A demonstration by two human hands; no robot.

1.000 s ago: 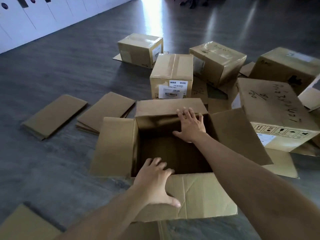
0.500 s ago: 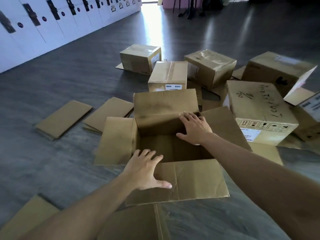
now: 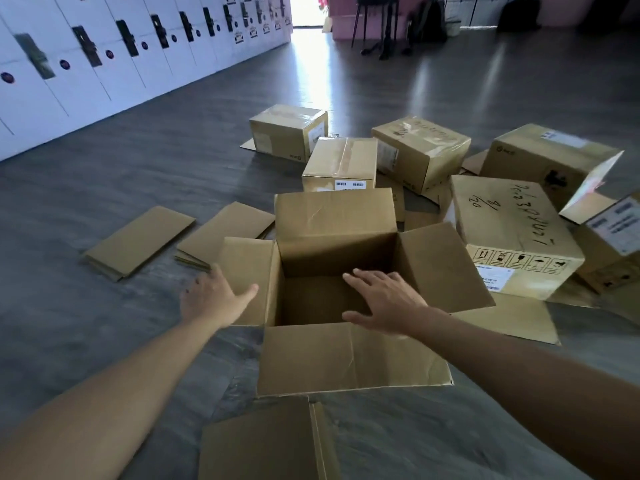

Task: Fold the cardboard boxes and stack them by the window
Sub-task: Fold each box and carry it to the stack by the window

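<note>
An open brown cardboard box (image 3: 349,358) stands on the floor in front of me, all four top flaps spread outward. My left hand (image 3: 211,299) hovers with fingers spread beside the left flap (image 3: 247,268), its thumb at the flap's surface. My right hand (image 3: 384,301) is flat and open over the box's opening, near the right side, holding nothing. The far flap (image 3: 334,216) stands upright.
Several taped boxes (image 3: 341,164) crowd the floor behind and to the right, one with handwriting (image 3: 512,230). Flattened cardboard sheets (image 3: 138,242) lie at left, another (image 3: 266,445) at my feet. White lockers (image 3: 104,60) line the left wall; chairs stand far back.
My left hand left the near flap and moved to the left flap. My right hand let go of the far flap and drew back over the opening. The far flap rose upright.
</note>
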